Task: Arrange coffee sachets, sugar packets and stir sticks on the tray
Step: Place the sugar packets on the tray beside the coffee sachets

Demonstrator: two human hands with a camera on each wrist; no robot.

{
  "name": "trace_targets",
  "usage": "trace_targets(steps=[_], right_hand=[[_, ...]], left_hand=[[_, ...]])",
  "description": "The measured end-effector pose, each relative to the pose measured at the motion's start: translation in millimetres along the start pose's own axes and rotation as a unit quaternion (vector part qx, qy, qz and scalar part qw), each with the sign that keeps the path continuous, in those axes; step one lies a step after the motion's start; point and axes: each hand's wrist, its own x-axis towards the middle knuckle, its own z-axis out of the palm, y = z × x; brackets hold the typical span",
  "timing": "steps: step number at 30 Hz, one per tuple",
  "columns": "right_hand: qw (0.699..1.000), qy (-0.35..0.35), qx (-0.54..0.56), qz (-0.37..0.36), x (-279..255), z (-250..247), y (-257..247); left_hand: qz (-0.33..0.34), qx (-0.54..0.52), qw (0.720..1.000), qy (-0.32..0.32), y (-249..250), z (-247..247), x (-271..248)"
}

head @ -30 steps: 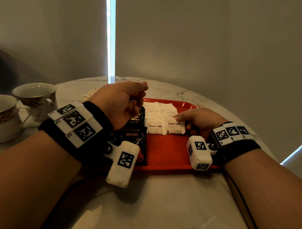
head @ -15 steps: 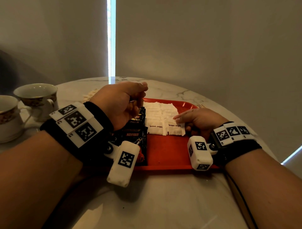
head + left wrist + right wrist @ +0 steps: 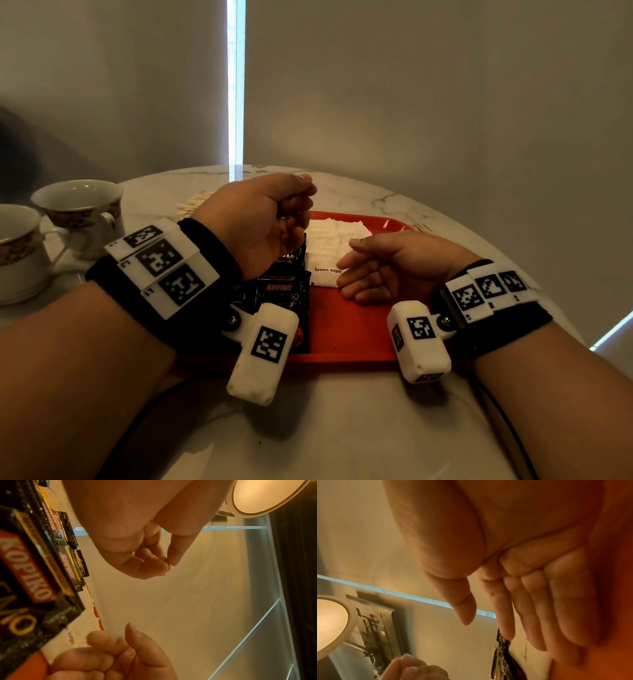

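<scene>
- Two patterned teacups (image 3: pixel 80 209) stand at the far left of the marble counter (image 3: pixel 342 428).
- A round ceiling lamp (image 3: pixel 260 494) glows overhead.
- A bright window slit (image 3: pixel 236 85) splits the wall.

Round white marble table (image 3: pixel 359 428) w/ thin grey lines in it. A flat red plastic tray (image 3: pixel 346 329) sits on it, in the middle, near the front. Left side of the table: two white china cups w/ a flower band, one (image 3: pixel 82 212) further back, one (image 3: pixel 17 246) at the pic's left edge. The left one stands on a white saucer (image 3: pixel 20 294). Behind the tray, on the left, a pile of pale wooden stir sticks (image 3: pixel 193 207) lies flat on the table, partly hidden. Just past the tray's far right corner, a few thin dark sticks (image 3: pixel 422 226), too small to tell more. A black cable (image 3: pixel 510 431) runs over the table on the right, another black cable (image 3: pixel 137 421) on the left.
</scene>
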Motion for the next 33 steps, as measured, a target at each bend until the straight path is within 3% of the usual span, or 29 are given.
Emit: trace_targets(steps=[9, 13, 16, 24, 33], right_hand=[[0.999, 0.032, -0.015, -0.013, 2, 3, 1], [0.987, 0.144, 0.022, -0.064, -4, -9, -5], [0.977, 0.198, 0.065, -0.044, -7, -21, -9], [0.98, 0.174, 0.09, 0.022, 3, -2, -12], [0.976, 0.209, 0.012, 0.05, 14, -4, -30]], left_hand=[[0.001, -0.003, 1.0, 0.006, -1, -1, 2], [0.003, -0.009, 1.0, 0.003, 1, -3, 2], [0.006, -0.016, 1.0, 0.003, 2, -3, 3], [0.007, -0.038, 0.999, 0.0, 8, -9, 2], [0.011, -0.058, 0.998, 0.011, 12, -16, 4]])
